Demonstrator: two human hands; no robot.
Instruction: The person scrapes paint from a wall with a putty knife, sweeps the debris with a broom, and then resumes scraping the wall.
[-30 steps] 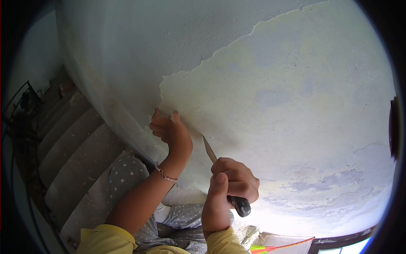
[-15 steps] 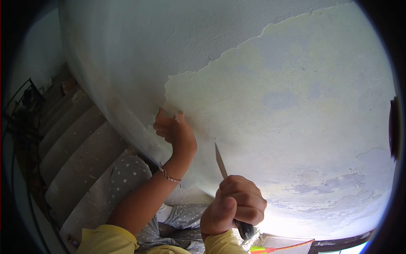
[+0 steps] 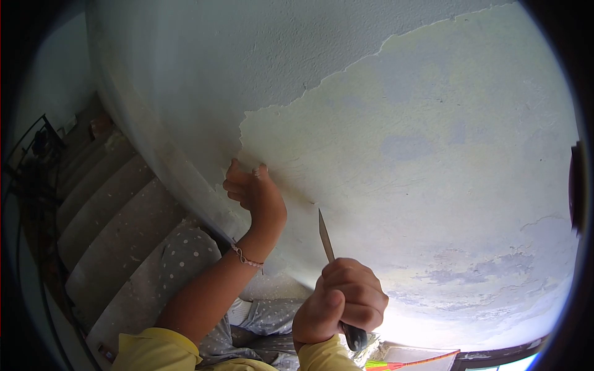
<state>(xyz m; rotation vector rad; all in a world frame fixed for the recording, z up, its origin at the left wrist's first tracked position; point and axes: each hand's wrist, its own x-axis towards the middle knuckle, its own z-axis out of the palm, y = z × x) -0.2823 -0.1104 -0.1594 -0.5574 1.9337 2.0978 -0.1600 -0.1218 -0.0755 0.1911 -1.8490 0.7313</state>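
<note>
peeling wall (image 3: 445,185) fills most of the view: a grey upper coat (image 3: 266,55) ends in a jagged edge, and below it spreads a paler, scuffed area with rough bluish patches toward the bright lower right. concrete steps (image 3: 117,216) flecked with white run along the left, near a dark metal railing (image 3: 37,142). the left hand (image 3: 257,193), by the jagged edge, has its fingers curled; whether it grips anything, i cannot tell. the right hand (image 3: 342,300) is wrapped around the handle of a knife (image 3: 325,235), blade tip near a small mark on the pale area.
</note>
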